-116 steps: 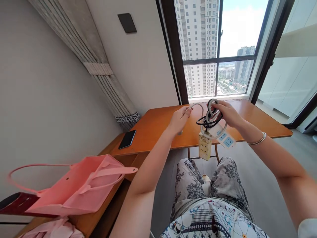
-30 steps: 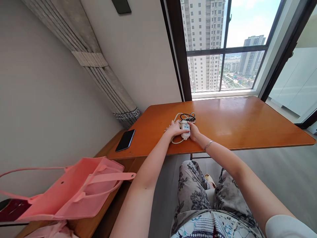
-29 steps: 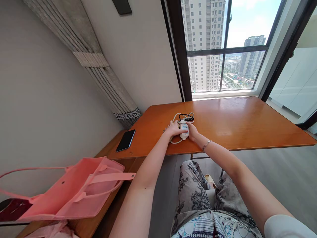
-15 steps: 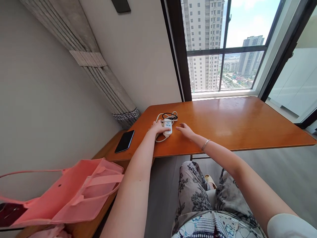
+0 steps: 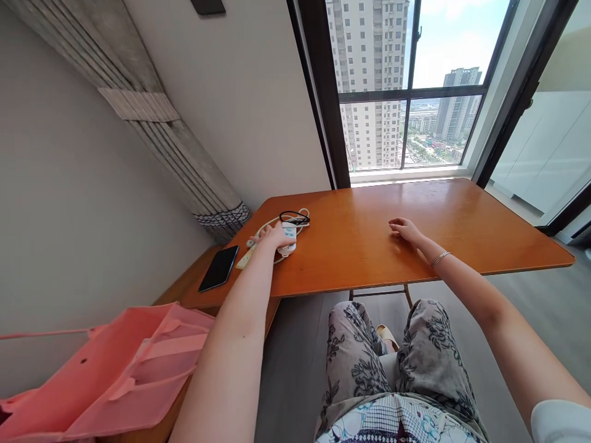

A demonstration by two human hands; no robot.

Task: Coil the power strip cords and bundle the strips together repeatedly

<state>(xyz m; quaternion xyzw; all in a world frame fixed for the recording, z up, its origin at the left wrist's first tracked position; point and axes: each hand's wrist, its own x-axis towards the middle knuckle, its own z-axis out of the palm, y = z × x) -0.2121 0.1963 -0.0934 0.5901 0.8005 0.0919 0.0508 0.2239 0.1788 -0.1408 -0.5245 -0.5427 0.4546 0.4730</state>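
Two hands in view, both one person's. The left hand (image 5: 276, 237) lies over the tangle at the table's left; we see its thumb reach onto the white power strip (image 5: 289, 232) and its fingers stretch the other way, but cannot tell whether it clasps anything. The right hand (image 5: 406, 230) is well apart, over the wood, fingers loosely bent and slightly parted.

Power strips: we count two. The white one touches the left hand; the yellowish power strip (image 5: 245, 258) lies between the left forearm and the phone, partly covered. Beyond the hand, one black cable (image 5: 295, 214) loops among white cabling (image 5: 305, 224), whose strands we cannot number. Phone (image 5: 219, 268): one, dark face up, near the table's left edge. Bag (image 5: 115, 375): one, pink, open, lower left. At the right wrist, thin metal bangle (image 5: 441, 258); one or more, we cannot tell.

Surface: the table (image 5: 360, 246) is glossy orange-brown wood with a pale sheen toward the window (image 5: 406, 95). We note four panes there, two tall towers outside, one banded grey curtain (image 5: 138, 106) at left, grey floor (image 5: 295, 369) below.
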